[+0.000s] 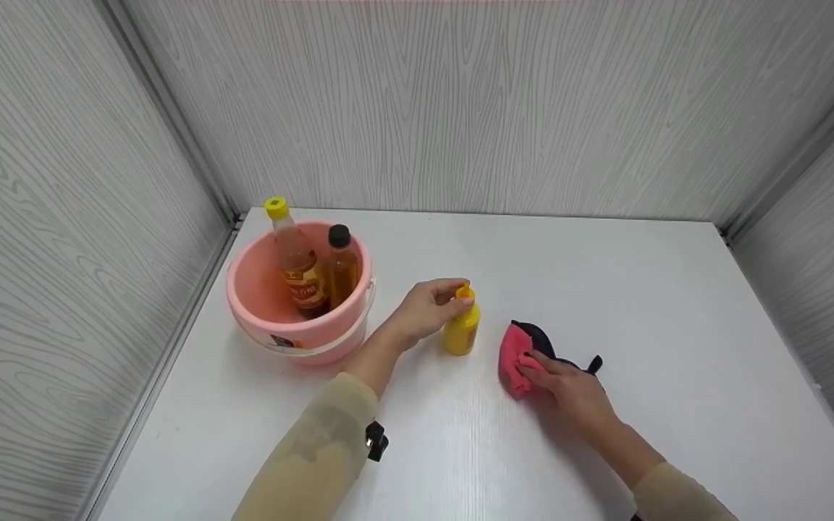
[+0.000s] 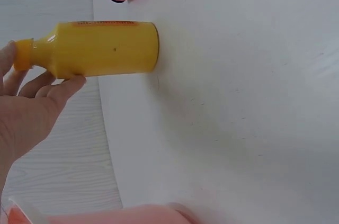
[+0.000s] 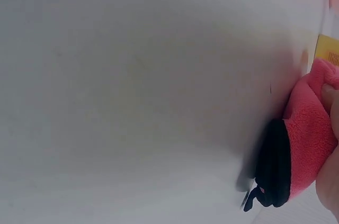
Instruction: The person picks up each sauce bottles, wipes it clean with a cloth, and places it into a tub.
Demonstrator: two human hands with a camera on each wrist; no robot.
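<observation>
Fingers of the left hand (image 1: 428,307) curl round the neck and cap of the yellow bottle (image 1: 461,329), which stands on the table (image 1: 649,289) just left of frame centre, between the pink bucket (image 1: 272,329) at left and the cloth (image 1: 517,359) to its right. The right hand (image 1: 569,387) lies on that pink-and-black cloth, its fingertips bent over the fabric and pressing it to the table. This looks like the grasp stage: the bottle is held but not yet lifted. Any lift would call for a firmer grip lower on the neck, since only the fingertips hold it. Its long axis is vertical, cap up, base flat on the table. Two more bottles (image 1: 316,268) stand inside the bucket.
</observation>
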